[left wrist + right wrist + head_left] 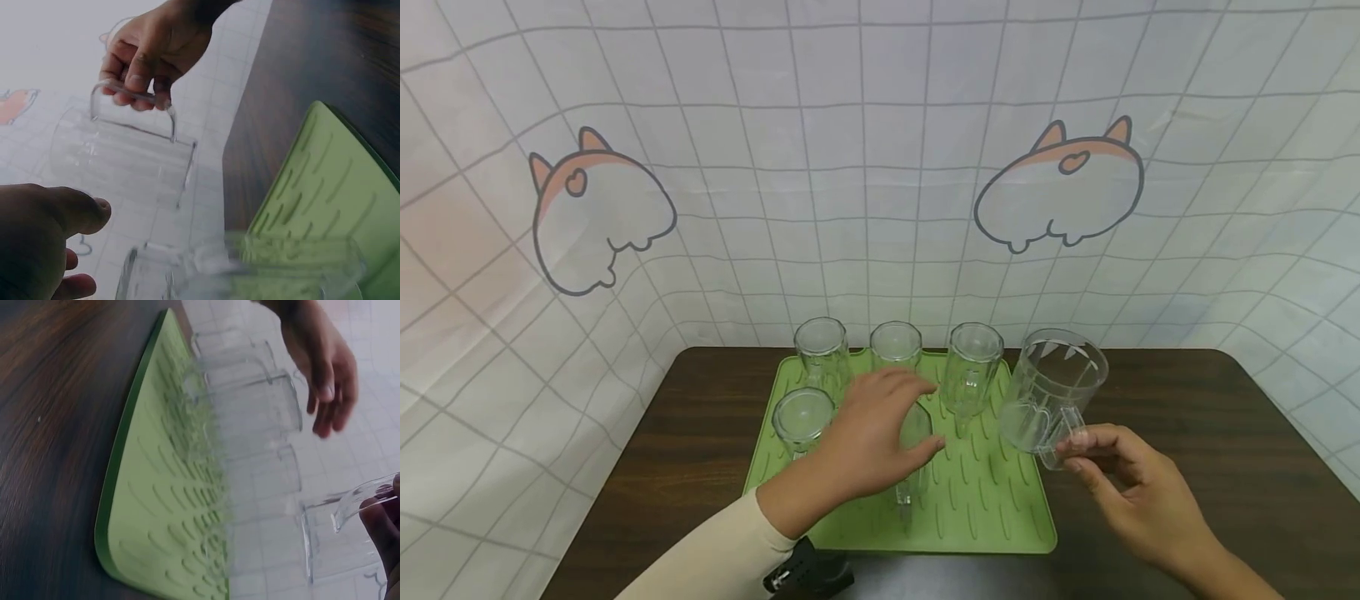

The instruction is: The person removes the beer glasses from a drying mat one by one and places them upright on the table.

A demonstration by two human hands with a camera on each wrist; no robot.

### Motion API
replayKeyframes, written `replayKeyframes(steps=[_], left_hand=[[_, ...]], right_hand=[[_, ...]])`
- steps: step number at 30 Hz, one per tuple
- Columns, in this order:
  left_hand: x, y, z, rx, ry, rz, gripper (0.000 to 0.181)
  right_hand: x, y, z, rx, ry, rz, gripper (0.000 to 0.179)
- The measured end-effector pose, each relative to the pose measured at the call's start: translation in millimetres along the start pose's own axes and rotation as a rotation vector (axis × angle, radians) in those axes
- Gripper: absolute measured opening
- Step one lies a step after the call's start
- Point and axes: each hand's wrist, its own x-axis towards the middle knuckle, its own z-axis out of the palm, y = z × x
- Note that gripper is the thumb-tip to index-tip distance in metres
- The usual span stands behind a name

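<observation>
My right hand [1138, 492] pinches the handle of a clear glass mug [1052, 387] between thumb and fingers. In the left wrist view this held mug [131, 153] hangs by its handle, off the green mat. In the head view it overlaps the mat's right edge. My left hand [872, 437] hovers over the front mugs, thumb and fingers apart, holding nothing. Below it, a glass mug [917, 433] is partly hidden by the hand. Another front mug [803, 417] stands just left of the hand.
The green ridged drying mat [1000, 517] lies on a dark wooden table [647, 467]. Three more glass mugs stand along its back: left [822, 346], middle [896, 340] and right [973, 367]. Behind the table hangs a white gridded cloth [880, 192] with cartoon animals.
</observation>
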Motion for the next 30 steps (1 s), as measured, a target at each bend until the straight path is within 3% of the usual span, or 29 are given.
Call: replayKeyframes(steps=[11,20,24,30], left_hand=[[-34.5,-28.8,-13.5,0.019,0.153,0.078,0.055],[-64.8,-50.4,-27.2,0.027,0.264,0.086,0.061],[-82.3,-61.9,-30.3,0.021,0.283,0.041,0.065],[-107.9,-81.1,-35.5,-0.006,0.343,-0.086,0.068]], right_hand=[[-7.2,13.9,-19.8,-0.105,-0.004,0.059,0.047],[-13.8,34.1,-34.4,-0.157,0.028,0.058,0.038],[-15.2,40.4,-40.9,-0.195,0.028,0.101,0.034],[-16.4,47.4,-52.2,-0.207,0.009,0.19,0.038]])
